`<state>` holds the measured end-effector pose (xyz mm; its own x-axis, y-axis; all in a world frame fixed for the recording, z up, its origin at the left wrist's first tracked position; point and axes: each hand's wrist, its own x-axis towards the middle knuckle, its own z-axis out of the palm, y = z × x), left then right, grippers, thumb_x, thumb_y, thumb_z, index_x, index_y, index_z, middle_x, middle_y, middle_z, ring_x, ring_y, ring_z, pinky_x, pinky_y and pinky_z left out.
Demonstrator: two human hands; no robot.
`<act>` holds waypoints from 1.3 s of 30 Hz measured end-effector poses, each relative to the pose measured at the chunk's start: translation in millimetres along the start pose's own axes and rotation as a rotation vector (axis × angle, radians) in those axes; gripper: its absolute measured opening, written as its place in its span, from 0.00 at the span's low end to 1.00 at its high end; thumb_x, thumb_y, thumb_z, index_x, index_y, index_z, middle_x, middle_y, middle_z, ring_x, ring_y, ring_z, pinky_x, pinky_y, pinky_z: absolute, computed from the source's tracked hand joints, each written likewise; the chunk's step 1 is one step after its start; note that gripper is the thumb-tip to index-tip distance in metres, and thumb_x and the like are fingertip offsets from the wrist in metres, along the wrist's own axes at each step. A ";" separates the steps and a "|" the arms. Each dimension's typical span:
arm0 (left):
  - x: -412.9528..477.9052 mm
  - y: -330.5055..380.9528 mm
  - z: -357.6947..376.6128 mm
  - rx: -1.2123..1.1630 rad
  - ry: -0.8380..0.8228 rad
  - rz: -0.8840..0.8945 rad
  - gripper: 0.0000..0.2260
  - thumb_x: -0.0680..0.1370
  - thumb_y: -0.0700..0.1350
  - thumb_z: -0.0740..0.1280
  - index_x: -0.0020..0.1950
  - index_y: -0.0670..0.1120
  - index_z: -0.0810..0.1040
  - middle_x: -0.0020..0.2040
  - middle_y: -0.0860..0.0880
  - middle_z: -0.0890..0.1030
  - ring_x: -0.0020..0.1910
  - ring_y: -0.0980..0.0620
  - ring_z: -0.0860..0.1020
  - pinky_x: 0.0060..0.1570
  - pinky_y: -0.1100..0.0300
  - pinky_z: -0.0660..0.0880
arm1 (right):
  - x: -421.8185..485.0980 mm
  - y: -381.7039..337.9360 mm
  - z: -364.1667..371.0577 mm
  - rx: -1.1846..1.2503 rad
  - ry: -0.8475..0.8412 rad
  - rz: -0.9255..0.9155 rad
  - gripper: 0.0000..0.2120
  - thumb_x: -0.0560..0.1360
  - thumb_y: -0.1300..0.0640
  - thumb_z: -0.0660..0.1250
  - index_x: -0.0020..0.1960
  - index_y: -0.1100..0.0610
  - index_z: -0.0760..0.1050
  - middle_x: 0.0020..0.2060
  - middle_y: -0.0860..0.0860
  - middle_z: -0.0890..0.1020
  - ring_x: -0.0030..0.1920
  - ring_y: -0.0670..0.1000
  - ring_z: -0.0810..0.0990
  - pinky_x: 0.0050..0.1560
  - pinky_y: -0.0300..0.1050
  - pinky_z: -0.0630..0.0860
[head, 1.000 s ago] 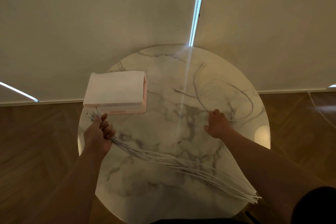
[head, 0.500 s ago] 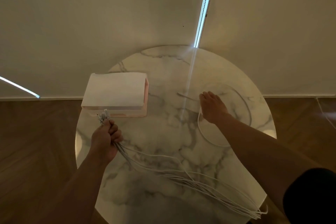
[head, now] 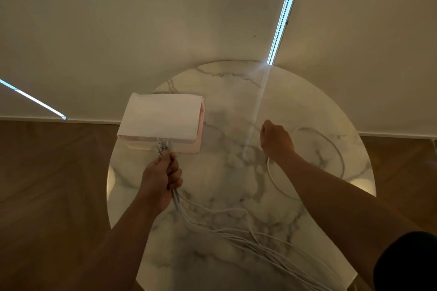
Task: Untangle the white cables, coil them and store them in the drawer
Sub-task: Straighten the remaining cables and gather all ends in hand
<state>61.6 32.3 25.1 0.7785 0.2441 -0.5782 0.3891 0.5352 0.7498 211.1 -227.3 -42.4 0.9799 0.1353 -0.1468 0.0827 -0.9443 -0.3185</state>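
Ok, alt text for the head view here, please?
The left hand grips a bundle of white cables by their plug ends, close to a pink drawer. The right hand holds a loose cable looped on the round marble table.

A dimly lit room with the look of a home. A round, marble-patterned desk point(head: 236, 92) stands close to cream roller blinds point(head: 165, 19), which are drawn down to a white skirting board point(head: 89, 122). Daylight shows through the narrow gap point(head: 282, 16) between two blinds, where a bead chain hangs. The floor point(head: 47, 184) is brown wood laid in an angled, herringbone-like pattern. At the desk's far-left edge sits a small pink drawer box point(head: 163, 117) with a white top.
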 end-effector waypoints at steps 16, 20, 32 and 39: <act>-22.6 -12.8 47.4 0.152 -0.059 0.020 0.16 0.85 0.52 0.53 0.47 0.42 0.71 0.27 0.51 0.62 0.23 0.56 0.58 0.26 0.60 0.54 | -144.7 -111.3 -61.9 0.746 -0.165 -0.172 0.03 0.76 0.59 0.69 0.43 0.57 0.80 0.32 0.50 0.84 0.30 0.42 0.81 0.35 0.30 0.74; -27.8 -13.0 49.9 0.098 -0.015 -0.003 0.19 0.85 0.54 0.52 0.50 0.40 0.72 0.26 0.51 0.62 0.22 0.56 0.58 0.24 0.62 0.55 | -154.2 -116.3 -60.3 0.705 -0.155 -0.150 0.04 0.76 0.58 0.69 0.42 0.56 0.81 0.32 0.49 0.84 0.30 0.41 0.80 0.34 0.27 0.71; -38.6 -11.6 49.6 0.182 -0.047 0.069 0.15 0.84 0.49 0.58 0.41 0.43 0.70 0.25 0.52 0.61 0.22 0.55 0.58 0.24 0.60 0.56 | -162.2 -119.6 -61.9 0.668 -0.139 -0.114 0.06 0.77 0.57 0.68 0.44 0.59 0.82 0.33 0.51 0.85 0.26 0.37 0.76 0.30 0.27 0.68; -39.2 -12.4 49.6 0.240 -0.018 0.116 0.16 0.85 0.48 0.56 0.39 0.43 0.69 0.24 0.51 0.62 0.22 0.54 0.59 0.25 0.60 0.59 | -162.5 -119.2 -62.5 0.612 -0.149 -0.139 0.08 0.76 0.54 0.70 0.43 0.58 0.81 0.30 0.48 0.83 0.29 0.42 0.80 0.33 0.33 0.75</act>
<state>50.8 -24.0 54.5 0.8324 0.2776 -0.4796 0.4007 0.2963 0.8670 53.4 -155.4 77.9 0.9282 0.3257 -0.1797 0.0457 -0.5793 -0.8139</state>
